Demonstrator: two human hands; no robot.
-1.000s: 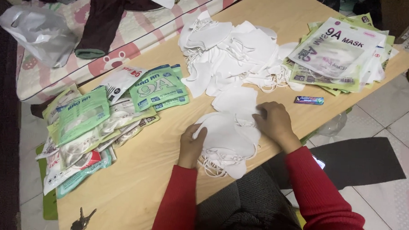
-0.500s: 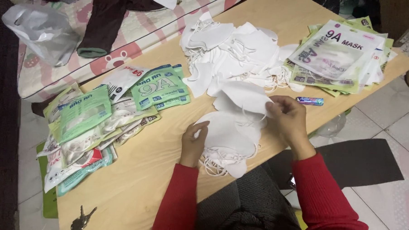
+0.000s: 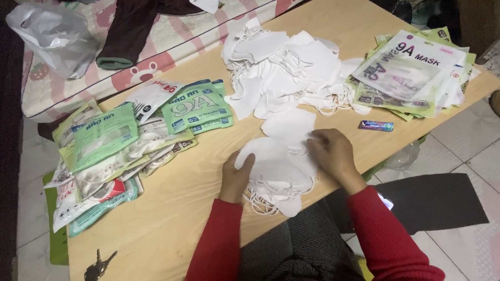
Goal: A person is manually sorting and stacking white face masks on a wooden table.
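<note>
Long wooden table (image 3: 163, 231) has a big heap of white masks (image 3: 288, 70) up top. Closer in sits a small mask stack (image 3: 276, 169): left hand (image 3: 236, 176) lies flat on its edge, right hand (image 3: 332, 154) pinches the top mask (image 3: 289, 126).

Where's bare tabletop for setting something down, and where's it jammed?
Free: the table strip between the packet pile and the left hand, down to the keys; also the far end beyond the loose masks. Crowded: the mask stack under both hands, right hand included, and the packets at the right corner.
</note>
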